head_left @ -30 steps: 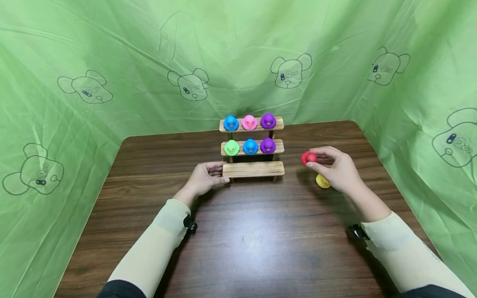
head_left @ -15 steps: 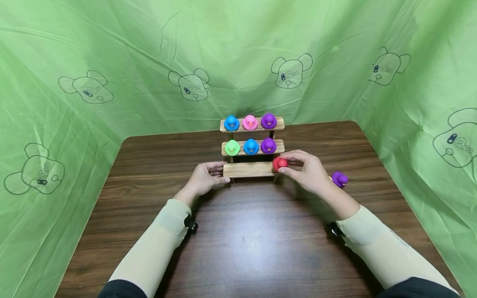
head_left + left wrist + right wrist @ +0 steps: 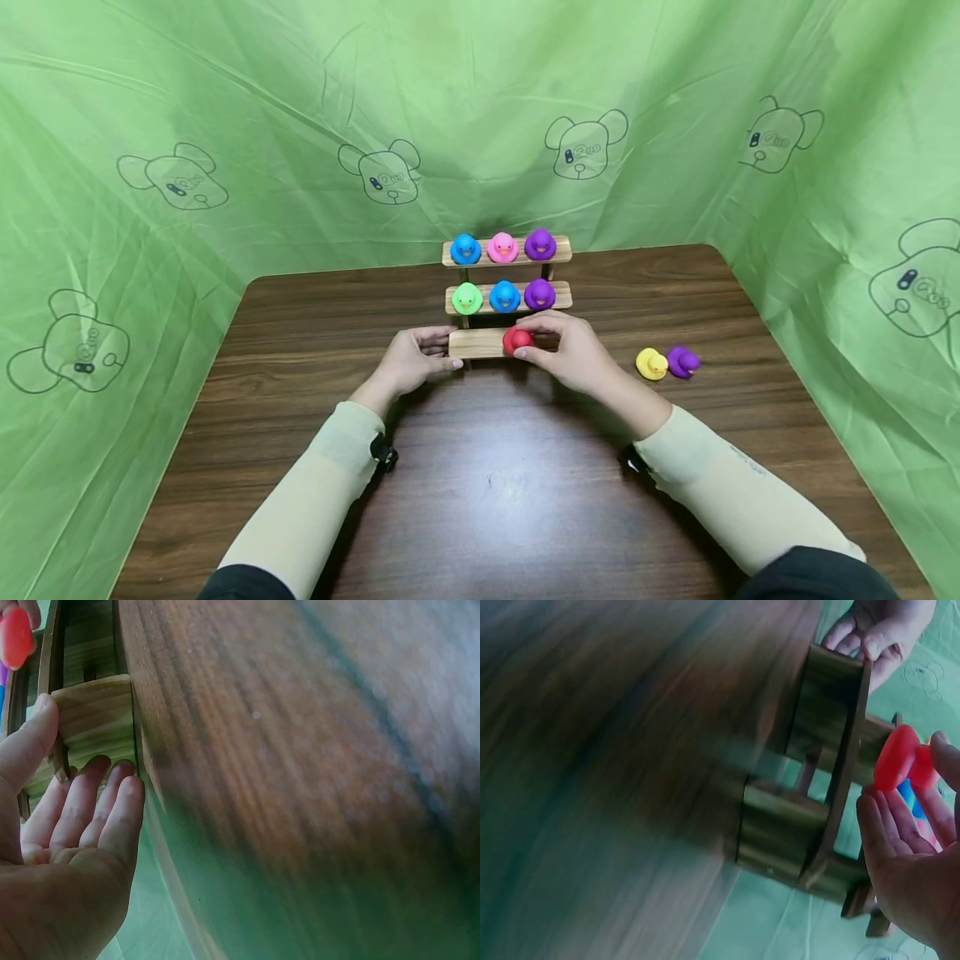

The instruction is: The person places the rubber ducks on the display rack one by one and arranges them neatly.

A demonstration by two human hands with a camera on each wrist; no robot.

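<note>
A three-tier wooden display stand (image 3: 477, 344) stands towards the back of the table. My left hand (image 3: 408, 362) holds the left end of its lowest shelf, thumb at the front edge and fingers behind, as the left wrist view (image 3: 82, 832) also shows. Between thumb and fingers of my right hand (image 3: 576, 354) is a red rubber duck (image 3: 517, 340), over the middle of that lowest shelf. In the right wrist view the red duck (image 3: 897, 757) appears beside the stand's edge. Blue, pink and purple ducks (image 3: 540, 245) sit on the top shelf; green, blue and purple ducks (image 3: 505, 296) occupy the middle one.
Right of the stand, a yellow duck (image 3: 652, 364) and a purple duck (image 3: 683, 362) lie side by side on the dark wooden table (image 3: 480, 500). Green cloth (image 3: 480, 108) printed with bear heads hangs behind and along both sides.
My right hand has carried the red duck leftward from above the yellow duck to the lowest shelf's middle, uncovering the yellow and purple ducks. My left hand has stayed at the shelf end.
</note>
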